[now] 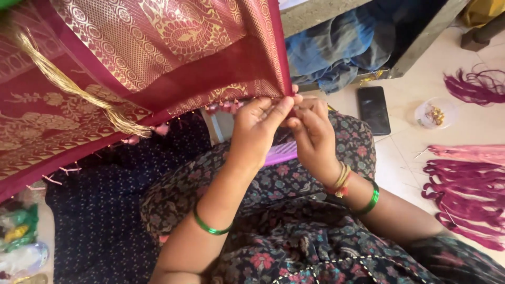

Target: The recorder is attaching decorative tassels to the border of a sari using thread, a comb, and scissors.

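A: Item one?
B: Maroon sari [158, 63] with gold woven motifs, hung across the far left; its fringed lower edge [231, 105] runs to the corner at centre.

A: Hands?
B: Left hand [258, 131] pinched narrow on that corner edge. Right hand [313, 134] just beside it, touching, fingertips closed on fine threads there.

A: Step in hand?
B: By my reading, knotting a tassel at the hem; the next knot calls for a steady pinch and taut thread.

A: Surroundings?
B: Purple comb [281, 153] on the lap, near. Floor, right: black phone [374, 109], small bowl of beads [434, 112], magenta thread bundles [463, 194]. Gold thread hank [68, 84] far left.
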